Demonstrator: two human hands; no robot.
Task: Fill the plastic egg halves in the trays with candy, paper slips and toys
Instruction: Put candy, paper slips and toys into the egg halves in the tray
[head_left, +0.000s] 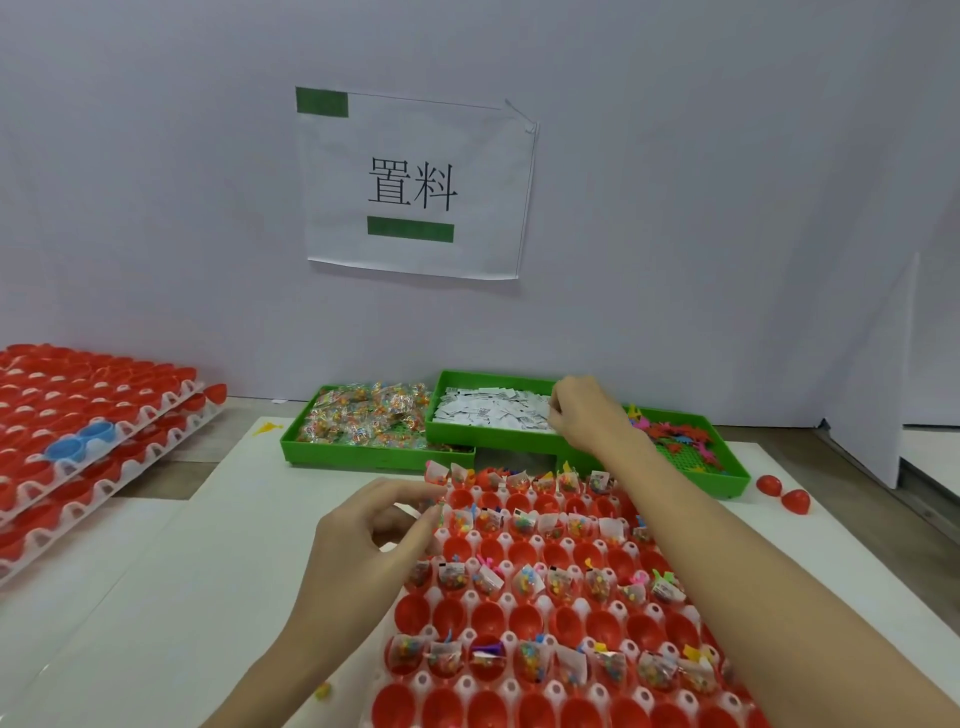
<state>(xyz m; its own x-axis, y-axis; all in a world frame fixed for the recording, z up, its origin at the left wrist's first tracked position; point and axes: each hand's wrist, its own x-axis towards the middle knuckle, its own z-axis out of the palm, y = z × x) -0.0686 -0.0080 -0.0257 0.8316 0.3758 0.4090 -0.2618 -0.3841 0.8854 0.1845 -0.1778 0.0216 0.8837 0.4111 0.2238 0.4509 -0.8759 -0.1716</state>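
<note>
Reaching my right hand (582, 410) into the slips (493, 410) bin, fingers curled, pinching one I reckon, left hand (379, 525) loosely curled empty beside the egg tray (519, 597), next drop needs an unfilled half.

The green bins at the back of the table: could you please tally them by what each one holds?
Candy bin: 1
Paper slip bin: 1
Toy bin: 1
Total: 3
</note>
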